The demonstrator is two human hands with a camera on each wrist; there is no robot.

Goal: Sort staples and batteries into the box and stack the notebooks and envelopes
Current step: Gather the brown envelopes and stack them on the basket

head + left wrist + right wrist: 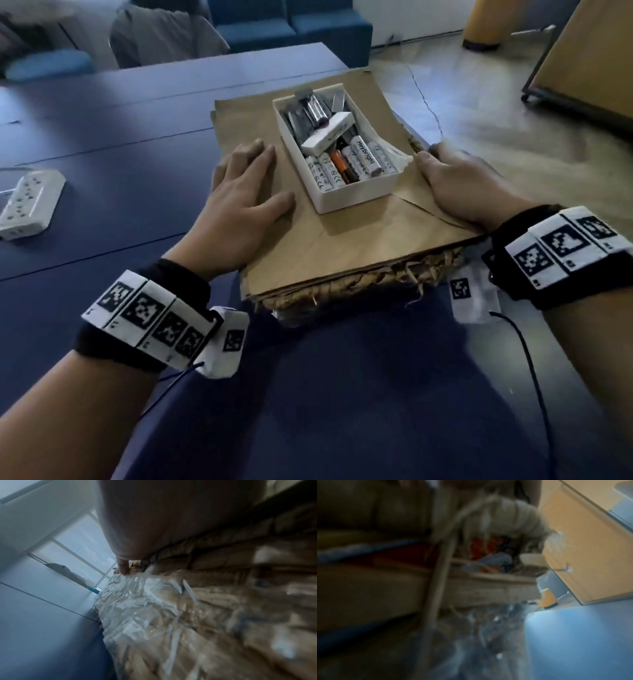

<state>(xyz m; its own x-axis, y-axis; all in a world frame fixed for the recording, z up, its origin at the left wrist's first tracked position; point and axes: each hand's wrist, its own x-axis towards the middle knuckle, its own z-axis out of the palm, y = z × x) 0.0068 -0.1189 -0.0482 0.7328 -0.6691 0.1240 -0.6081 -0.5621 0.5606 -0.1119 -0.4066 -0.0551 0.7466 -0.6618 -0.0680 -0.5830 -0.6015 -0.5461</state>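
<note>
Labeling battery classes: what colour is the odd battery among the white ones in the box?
Orange and black battery; head view shows it best.

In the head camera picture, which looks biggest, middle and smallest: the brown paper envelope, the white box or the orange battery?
1. Brown paper envelope
2. White box resting on it
3. Orange battery inside the box

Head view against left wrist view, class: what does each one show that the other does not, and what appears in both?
Only the head view shows the white box of batteries sitting on top of the brown envelopes, the right hand gripping the stack's right edge, and a power strip off to the left.

Only the left wrist view shows crinkled clear plastic wrap low on the stack's side, and a window behind.

Both show the left hand resting on the stack and the blue table.
</note>
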